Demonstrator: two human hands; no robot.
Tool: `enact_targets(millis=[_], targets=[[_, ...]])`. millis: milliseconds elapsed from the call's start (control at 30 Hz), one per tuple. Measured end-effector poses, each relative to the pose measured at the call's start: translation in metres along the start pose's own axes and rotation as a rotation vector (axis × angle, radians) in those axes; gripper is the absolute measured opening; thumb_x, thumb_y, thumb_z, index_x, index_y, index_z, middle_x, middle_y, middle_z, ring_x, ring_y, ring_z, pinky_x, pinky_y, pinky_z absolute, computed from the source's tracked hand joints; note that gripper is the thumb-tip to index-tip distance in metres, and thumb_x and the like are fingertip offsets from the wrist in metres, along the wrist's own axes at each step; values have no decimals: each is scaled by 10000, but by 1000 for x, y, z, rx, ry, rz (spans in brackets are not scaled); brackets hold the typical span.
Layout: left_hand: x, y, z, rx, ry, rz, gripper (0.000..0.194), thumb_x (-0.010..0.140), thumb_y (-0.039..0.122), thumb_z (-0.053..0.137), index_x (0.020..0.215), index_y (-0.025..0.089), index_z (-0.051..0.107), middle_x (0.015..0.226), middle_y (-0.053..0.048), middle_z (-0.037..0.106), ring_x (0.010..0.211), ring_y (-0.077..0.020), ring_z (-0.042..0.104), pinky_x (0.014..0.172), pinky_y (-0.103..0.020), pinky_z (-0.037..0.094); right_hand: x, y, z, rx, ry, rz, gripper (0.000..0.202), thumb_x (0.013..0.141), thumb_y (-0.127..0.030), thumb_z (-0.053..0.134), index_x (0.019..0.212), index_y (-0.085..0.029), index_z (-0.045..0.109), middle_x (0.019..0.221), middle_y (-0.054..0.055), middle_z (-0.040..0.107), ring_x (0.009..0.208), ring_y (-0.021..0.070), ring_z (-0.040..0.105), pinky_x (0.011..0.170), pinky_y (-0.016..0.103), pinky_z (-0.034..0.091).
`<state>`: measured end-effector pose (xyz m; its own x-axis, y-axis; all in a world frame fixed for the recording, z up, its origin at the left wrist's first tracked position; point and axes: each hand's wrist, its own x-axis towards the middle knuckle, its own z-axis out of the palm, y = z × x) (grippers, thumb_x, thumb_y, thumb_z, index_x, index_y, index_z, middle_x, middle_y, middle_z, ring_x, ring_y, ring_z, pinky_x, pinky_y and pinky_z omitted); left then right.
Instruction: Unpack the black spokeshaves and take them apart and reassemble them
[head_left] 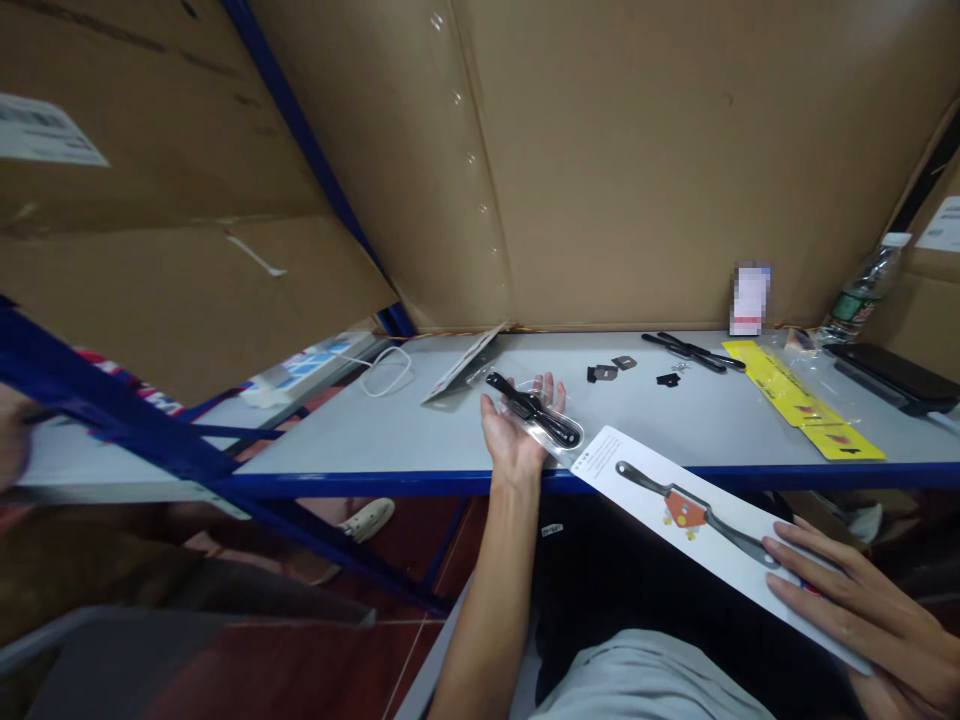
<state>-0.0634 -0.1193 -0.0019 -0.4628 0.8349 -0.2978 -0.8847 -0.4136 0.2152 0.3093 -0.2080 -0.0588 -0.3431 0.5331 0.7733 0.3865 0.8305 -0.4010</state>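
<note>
My left hand point(517, 428) is palm up over the front edge of the table, its fingers curled around a clear blister pack that holds a black two-handled tool point(538, 410). Next to the pack, a white printed card point(652, 500) with a picture of a similar tool slants down toward the right. My right hand point(840, 590) grips the lower end of that card, fingers spread across its face. The card's upper end meets the blister pack near the table edge; whether the two are joined cannot be made out.
On the grey table point(360, 440) lie small dark plates point(604, 373), black tools point(694, 352), a yellow card point(802, 400) and a black phone point(892, 375). A bottle point(859, 295) and a lit phone point(750, 300) stand behind. A blue post point(112, 400) crosses the left.
</note>
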Motion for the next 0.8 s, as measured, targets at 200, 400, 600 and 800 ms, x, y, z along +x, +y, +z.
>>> enact_targets(millis=[200, 400, 600, 800], targets=[[1, -1, 0, 19, -4, 21, 505, 1034, 613, 304, 1038, 211, 611, 1110, -158, 675, 1059, -303, 713, 855, -512, 601, 17, -13, 16, -65, -33, -127, 488, 925, -82, 487, 1274, -290, 757, 1281, 47, 743, 1260, 297, 667, 1040, 505, 590], [-11, -16, 3, 74, 45, 41, 586, 1038, 637, 250, 1030, 170, 604, 996, -144, 685, 921, -248, 723, 793, -419, 621, 38, -31, 86, -58, 200, -113, 547, 877, 3, 476, 1265, -273, 745, 1256, 72, 747, 1233, 300, 656, 984, 551, 584], [-31, -40, -3, 134, 33, -6, 573, 1039, 619, 307, 817, 178, 598, 864, -117, 695, 912, -257, 728, 905, -446, 597, 34, -45, 110, -155, 280, -184, 368, 833, -191, 641, 1183, -265, 729, 1249, 84, 731, 1303, 385, 576, 1115, 750, 371], [-60, -59, -8, 194, 15, -71, 594, 998, 679, 379, 987, 179, 699, 921, -115, 744, 898, -272, 751, 886, -414, 594, 10, -31, 129, -180, 485, -200, 445, 932, -266, 504, 1348, -271, 664, 1425, 109, 638, 1374, 440, 499, 1076, 785, 364]])
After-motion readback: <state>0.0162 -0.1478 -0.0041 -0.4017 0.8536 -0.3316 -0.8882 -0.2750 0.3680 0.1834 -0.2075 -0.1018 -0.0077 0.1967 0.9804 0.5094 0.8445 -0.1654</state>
